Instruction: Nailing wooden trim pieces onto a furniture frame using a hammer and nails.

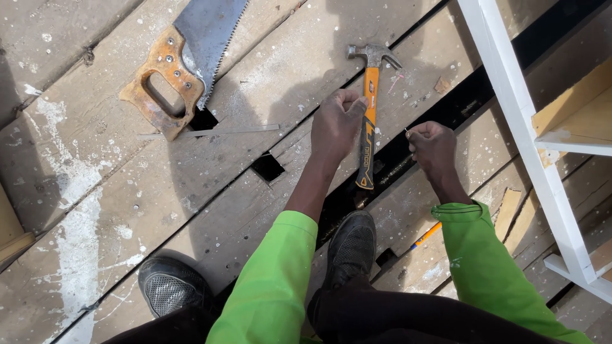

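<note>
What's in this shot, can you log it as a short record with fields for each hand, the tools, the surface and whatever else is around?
left hand: left hand grips the hammer handle near its upper part
right hand: right hand pinches a small nail at its fingertips
hammer: claw hammer, orange and black handle, steel head pointing away from the person
saw: handsaw with worn wooden handle, lying apart, up left
surface: paint-spattered wooden planks with dark gaps
nearby: white wooden frame on the right; orange pencil; black shoes
</note>
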